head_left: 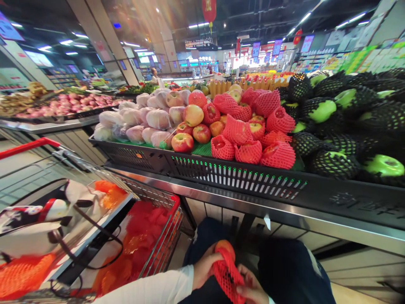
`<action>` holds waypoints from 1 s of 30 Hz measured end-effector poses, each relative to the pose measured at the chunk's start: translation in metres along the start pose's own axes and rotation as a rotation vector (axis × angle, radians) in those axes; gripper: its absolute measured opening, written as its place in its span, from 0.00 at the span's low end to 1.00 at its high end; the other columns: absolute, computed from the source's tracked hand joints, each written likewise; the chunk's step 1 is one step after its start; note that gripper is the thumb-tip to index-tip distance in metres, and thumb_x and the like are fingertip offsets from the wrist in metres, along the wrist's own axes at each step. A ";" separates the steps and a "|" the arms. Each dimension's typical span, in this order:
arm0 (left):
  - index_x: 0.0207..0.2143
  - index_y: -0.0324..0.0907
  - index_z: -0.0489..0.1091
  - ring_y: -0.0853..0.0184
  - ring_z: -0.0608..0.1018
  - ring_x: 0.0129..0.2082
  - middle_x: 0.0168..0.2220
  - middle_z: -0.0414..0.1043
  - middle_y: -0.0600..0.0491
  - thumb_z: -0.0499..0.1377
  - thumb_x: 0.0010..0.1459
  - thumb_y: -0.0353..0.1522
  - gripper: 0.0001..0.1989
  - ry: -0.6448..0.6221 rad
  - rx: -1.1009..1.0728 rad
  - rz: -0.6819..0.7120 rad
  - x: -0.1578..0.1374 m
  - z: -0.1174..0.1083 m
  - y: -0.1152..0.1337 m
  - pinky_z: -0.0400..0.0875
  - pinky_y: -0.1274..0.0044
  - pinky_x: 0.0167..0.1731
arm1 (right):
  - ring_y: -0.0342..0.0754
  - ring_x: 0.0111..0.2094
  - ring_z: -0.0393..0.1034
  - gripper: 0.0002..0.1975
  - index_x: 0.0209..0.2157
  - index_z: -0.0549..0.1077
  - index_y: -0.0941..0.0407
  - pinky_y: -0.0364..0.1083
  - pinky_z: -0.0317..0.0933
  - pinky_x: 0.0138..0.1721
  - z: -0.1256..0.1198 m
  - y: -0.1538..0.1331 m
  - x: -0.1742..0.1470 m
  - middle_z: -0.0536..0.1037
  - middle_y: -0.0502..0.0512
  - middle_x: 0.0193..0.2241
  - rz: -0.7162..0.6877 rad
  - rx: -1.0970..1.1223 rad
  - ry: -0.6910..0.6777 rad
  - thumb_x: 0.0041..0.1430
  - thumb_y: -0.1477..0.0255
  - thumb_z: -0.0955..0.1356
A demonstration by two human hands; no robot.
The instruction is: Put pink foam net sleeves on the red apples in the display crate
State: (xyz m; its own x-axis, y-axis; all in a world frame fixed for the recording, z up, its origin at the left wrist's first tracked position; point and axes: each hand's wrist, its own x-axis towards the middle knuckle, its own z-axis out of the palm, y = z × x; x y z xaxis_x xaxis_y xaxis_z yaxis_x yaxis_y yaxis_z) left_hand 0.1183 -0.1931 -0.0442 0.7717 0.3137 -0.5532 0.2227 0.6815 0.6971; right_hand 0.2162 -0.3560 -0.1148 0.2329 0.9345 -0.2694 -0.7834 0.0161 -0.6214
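Low in front of my knees, my left hand (204,267) grips an apple (226,248) that is partly covered by a red foam net sleeve (226,276). The fingers of my right hand (252,285) are closed on the lower end of that net. Part of the apple is hidden by the net and my left hand. Above, on the display, are bare apples (193,116) and other apples in red foam nets (248,151). Bagged apples (158,119) are heaped to their left.
A black crate edge (234,173) and metal ledge (202,188) run across in front. Green fruit in black nets (335,162) fills the right side. At left stands a shopping cart (175,202) with a bag and red and orange foam nets (139,236). A person (154,75) stands far back.
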 end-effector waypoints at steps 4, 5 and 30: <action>0.41 0.38 0.73 0.53 0.78 0.44 0.38 0.77 0.46 0.66 0.41 0.54 0.33 -0.041 -0.009 -0.047 0.006 -0.012 -0.012 0.68 0.68 0.46 | 0.39 0.21 0.66 0.23 0.28 0.73 0.59 0.39 0.54 0.25 -0.017 0.011 0.009 0.76 0.51 0.22 0.036 -0.083 -0.031 0.36 0.61 0.82; 0.40 0.37 0.74 0.52 0.77 0.45 0.38 0.78 0.45 0.64 0.41 0.57 0.35 -0.047 0.006 -0.069 0.007 -0.014 -0.015 0.68 0.67 0.47 | 0.38 0.20 0.64 0.23 0.27 0.74 0.59 0.38 0.53 0.24 -0.021 0.011 0.010 0.76 0.51 0.21 0.028 -0.107 -0.043 0.36 0.60 0.82; 0.46 0.42 0.68 0.61 0.79 0.41 0.40 0.76 0.51 0.68 0.35 0.64 0.45 -0.170 0.337 -0.161 0.006 -0.010 -0.029 0.72 0.72 0.39 | 0.67 0.59 0.66 0.49 0.55 0.71 0.53 0.61 0.57 0.63 -0.026 0.046 0.007 0.72 0.66 0.57 -0.345 -0.530 0.234 0.26 0.61 0.83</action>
State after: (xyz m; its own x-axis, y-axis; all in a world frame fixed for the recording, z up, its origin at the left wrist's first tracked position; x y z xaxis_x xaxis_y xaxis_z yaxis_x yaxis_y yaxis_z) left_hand 0.1106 -0.2045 -0.0726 0.7922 0.0875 -0.6039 0.5097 0.4494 0.7337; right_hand 0.1971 -0.3582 -0.1643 0.5848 0.8042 -0.1060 -0.2671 0.0676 -0.9613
